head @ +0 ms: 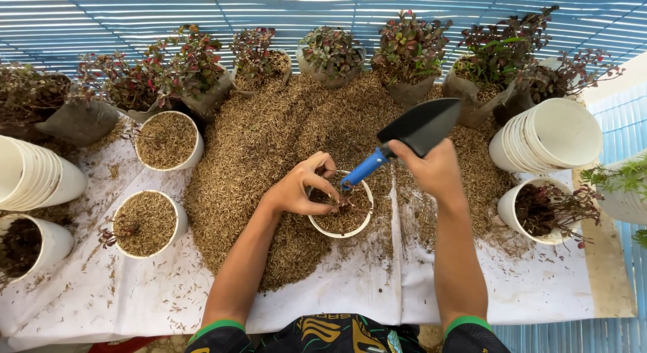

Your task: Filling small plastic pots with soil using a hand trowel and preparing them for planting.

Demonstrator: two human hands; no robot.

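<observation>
My right hand (431, 169) grips a trowel (411, 134) with a black blade and blue handle; the handle end points down into a white pot (318, 225) filled with brown husk. My left hand (304, 185) rests on that pot's rim, its fingers curled around a small reddish plant stem in the husk. The pot sits at the front edge of a large husk pile (269, 144) spread on a white sheet (350, 285).
Two husk-filled white pots (168, 140) (143, 223) stand at left, a stack of empty pots (30, 174) at the far left and another (549, 137) at right. A potted reddish plant (546, 210) sits at right. Bagged red-leaved seedlings (330, 53) line the back.
</observation>
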